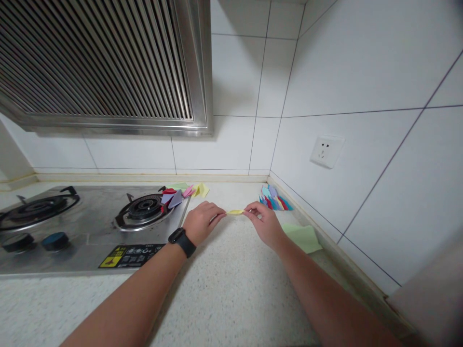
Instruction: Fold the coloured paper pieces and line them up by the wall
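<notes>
A narrow strip of yellow folded paper stretches between my two hands above the countertop. My left hand, with a black watch on its wrist, pinches the strip's left end. The other end is pinched between the thumb and fingers of my right hand. Just beyond the right hand lies a pile of small folded papers in blue, red and other colours. A pale green paper sheet rests on the counter, partly behind my right forearm. Loose coloured papers lie past my left hand, some over the stove's corner.
A steel gas stove with two burners and knobs is set in the speckled counter on the left. Above it hangs a slatted range hood. White tiled walls meet in the corner, with a power socket on the right wall.
</notes>
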Available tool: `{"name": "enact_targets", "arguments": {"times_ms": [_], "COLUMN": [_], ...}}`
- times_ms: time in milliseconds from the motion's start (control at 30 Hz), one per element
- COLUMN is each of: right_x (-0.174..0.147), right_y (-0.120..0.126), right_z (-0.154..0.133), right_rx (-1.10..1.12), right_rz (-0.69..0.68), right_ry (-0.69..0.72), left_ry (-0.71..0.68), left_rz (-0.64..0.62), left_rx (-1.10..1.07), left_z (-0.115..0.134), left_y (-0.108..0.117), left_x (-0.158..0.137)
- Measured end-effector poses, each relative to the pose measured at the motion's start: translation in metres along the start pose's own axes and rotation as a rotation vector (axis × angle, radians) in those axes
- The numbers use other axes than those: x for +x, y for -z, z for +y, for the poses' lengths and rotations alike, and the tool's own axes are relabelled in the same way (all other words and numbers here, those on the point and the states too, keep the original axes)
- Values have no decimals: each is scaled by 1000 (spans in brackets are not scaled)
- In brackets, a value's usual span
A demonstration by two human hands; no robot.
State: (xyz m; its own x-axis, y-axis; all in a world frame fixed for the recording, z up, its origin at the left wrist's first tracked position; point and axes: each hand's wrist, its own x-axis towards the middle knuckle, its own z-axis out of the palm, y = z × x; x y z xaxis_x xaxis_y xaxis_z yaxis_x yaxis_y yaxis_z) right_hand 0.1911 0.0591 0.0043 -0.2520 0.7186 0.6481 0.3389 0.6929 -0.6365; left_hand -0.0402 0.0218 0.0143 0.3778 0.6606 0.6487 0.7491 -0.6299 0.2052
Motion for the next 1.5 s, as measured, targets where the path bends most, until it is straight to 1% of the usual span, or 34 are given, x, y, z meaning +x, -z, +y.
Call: {"name": "enact_targets", "arguments": {"times_ms": [67, 133, 200, 333, 367, 433, 500, 600, 700, 800, 1000, 1133, 1333, 1500], "right_x": [0, 0, 0, -2, -2, -3, -4, -4, -4, -4, -3, -4, -7, -8], "right_y": [0, 1, 2, 3, 3, 3, 3, 4, 4, 5, 7, 7, 7, 4], "right_z": [2, 4, 5, 7, 7, 8, 9, 10, 12, 11, 4, -1, -7, -9], "right_rx": [-20, -51, -100, -198, -217, -254, -284, -277, -232, -258, -340, -365, -408, -429], "right_rz": [-11, -29, -61, -165, -188, -218, -226, -214, -209, -212, -250, -260, -381, -437], "right_ry": [-22, -34, -22, 46, 62, 86, 92, 50, 0, -7, 102, 116, 232, 285], "left_ry": [50, 148, 272, 522, 569, 621, 631, 623, 597, 567, 623, 645, 666, 771], "left_rz": [8, 23, 14, -41, -45, -51, -42, -32, -53, -63, -87, -100, -86, -52], "left_rx": [-37, -122, -269, -615, -679, -776, -842, -869, -783, -704, -727, -762, -754, -685], "left_z": [1, 1, -1, -9, -11, -13, -14, -12, -9, -8, -15, -21, -22, -24], "left_y": [-1, -3, -8, -20, -23, -26, -27, -27, -25, -22, -24, -28, -29, -29], "left_x": [1, 2, 2, 3, 3, 3, 4, 4, 3, 2, 1, 0, -1, -4]}}
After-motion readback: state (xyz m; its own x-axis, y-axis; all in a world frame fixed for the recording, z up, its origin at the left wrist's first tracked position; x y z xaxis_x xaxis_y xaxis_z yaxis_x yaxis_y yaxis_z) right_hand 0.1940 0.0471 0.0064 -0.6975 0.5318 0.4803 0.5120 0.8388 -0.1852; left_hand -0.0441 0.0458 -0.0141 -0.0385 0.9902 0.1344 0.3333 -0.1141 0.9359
